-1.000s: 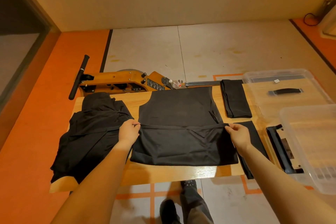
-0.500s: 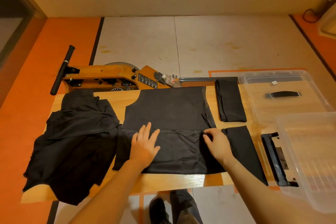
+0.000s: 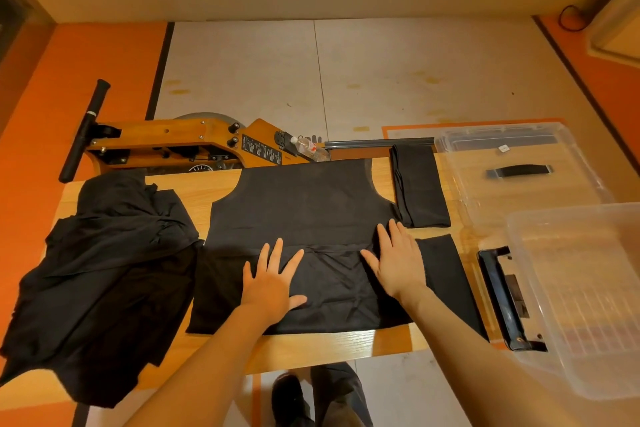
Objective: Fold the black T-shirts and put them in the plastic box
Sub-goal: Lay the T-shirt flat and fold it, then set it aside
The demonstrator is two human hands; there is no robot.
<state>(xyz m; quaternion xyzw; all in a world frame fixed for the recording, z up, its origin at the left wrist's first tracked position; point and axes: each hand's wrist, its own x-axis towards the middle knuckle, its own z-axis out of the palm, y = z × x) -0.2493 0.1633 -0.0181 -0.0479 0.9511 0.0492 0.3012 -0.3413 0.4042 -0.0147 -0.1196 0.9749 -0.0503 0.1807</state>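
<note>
Both hands lie flat, fingers straight and spread, grasping nothing: the left hand (image 3: 272, 279) presses on the folded-up lower part of the black T-shirt (image 3: 304, 215), and the right hand (image 3: 398, 258) presses on the same fold toward its right side, fingertips reaching just past the fold's edge. The shirt is spread in the middle of the wooden table (image 3: 311, 350), its bottom hem turned up toward the chest so a doubled band lies under the palms. Just right of the right hand a folded black shirt (image 3: 446, 274) lies along the table, touching the spread one, and a second folded black piece (image 3: 420, 187) sits farther back. To the left, a loose heap of unfolded black shirts (image 3: 110, 274) hangs partly over the table's near-left edge. At the right end stands the clear plastic box (image 3: 581, 295), with its clear lid (image 3: 512, 177) lying behind it and a black clip-like frame (image 3: 502, 298) beside the box wall. Behind the table lies a wooden rowing machine (image 3: 180, 142) with a water bottle (image 3: 310, 147) resting on it
</note>
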